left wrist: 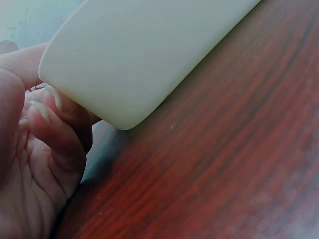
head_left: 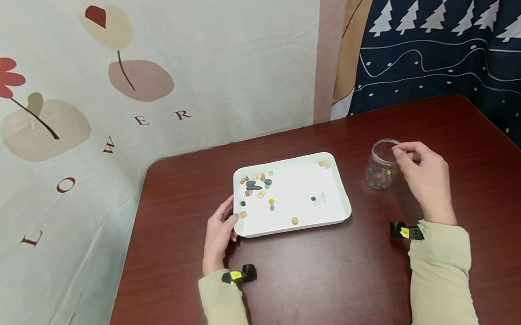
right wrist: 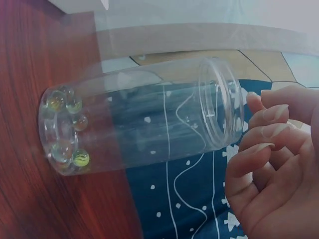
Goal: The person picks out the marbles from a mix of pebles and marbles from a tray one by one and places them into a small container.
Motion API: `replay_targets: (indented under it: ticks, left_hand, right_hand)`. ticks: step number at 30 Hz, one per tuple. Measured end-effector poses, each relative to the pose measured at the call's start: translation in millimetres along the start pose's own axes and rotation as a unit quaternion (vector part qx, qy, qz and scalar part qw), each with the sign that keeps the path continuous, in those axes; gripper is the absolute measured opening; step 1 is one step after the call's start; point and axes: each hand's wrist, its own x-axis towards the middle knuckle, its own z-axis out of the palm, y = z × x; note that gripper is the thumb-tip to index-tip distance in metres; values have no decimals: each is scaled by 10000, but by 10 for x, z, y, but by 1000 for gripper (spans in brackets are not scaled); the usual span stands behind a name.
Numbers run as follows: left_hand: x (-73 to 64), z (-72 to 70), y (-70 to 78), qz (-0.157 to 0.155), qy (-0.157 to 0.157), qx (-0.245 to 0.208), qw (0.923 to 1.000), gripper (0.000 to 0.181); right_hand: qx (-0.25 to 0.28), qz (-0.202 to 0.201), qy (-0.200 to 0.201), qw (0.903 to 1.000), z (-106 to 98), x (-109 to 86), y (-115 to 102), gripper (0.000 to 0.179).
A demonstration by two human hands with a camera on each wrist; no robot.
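Head view: your left hand (head_left: 218,232) grips the near-left corner area of the white tray (head_left: 290,191), thumb up on the rim. Stones (head_left: 254,187) lie in the tray, mostly bunched toward its far-left part, ahead of that hand; a few more sit scattered toward your right hand (head_left: 427,180). That one is at the mouth of the clear jar (head_left: 375,171), thumb and forefinger drawn together by the rim; can't tell if they pinch anything. Jar stands upright on the worktop (head_left: 320,275), just left of your right hand, apart from the tray. Pale cloth (head_left: 233,47) beyond your left hand, navy cloth (head_left: 435,46) beyond your right.

Left wrist view: your left fingers are curled in at the tray's corner, tray wall right beside them, red-brown worktop past it.

Right wrist view: your right fingers are bent in just beside the jar's mouth, nothing visible in them. Glass marbles (right wrist: 80,158) sit at the jar's bottom, the end away from your hand.
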Motion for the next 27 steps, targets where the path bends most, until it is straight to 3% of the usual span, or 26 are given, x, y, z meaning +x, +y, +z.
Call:
replay_targets:
  ticks: [5, 10, 14, 27]
  left_hand:
    - [9, -1, -6, -27, -4, -4, 10000, 49]
    - [96, -19, -150, -25, 15, -80, 10000, 48]
    - [144, -30, -249, 11, 56, -74, 10000, 48]
    - [164, -38, -274, 73, 83, -11, 9999, 46]
  right_hand:
    - [102, -141, 91, 9998, 18, -31, -67, 36]
    - [179, -396, 54, 9990, 51, -61, -135, 33]
    - [156, -642, -154, 9977, 95, -84, -190, 32]
    - [215, -1079, -1121, 9876, 334, -172, -375, 31]
